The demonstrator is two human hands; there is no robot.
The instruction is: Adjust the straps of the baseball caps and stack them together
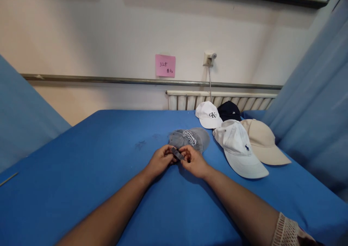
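Note:
A grey baseball cap [200,136] with white lettering lies on the blue-covered table [89,177], its brim pointing right. Close to the cap's near edge, my left hand [162,159] and my right hand [194,161] pinch a short dark grey strap [177,153] between their fingers. The strap looks like the cap's back adjuster, though its join to the cap is hidden behind my fingers. Both hands are closed, fingertips facing each other.
At the right lie a white cap [208,115], a navy cap [228,111], a pale cap [233,141] and a beige cap [261,139]. A wall with a radiator [181,100] and rail [122,80] stands behind. Blue curtains [307,104] hang at both sides. A thin stick [8,179] lies far left.

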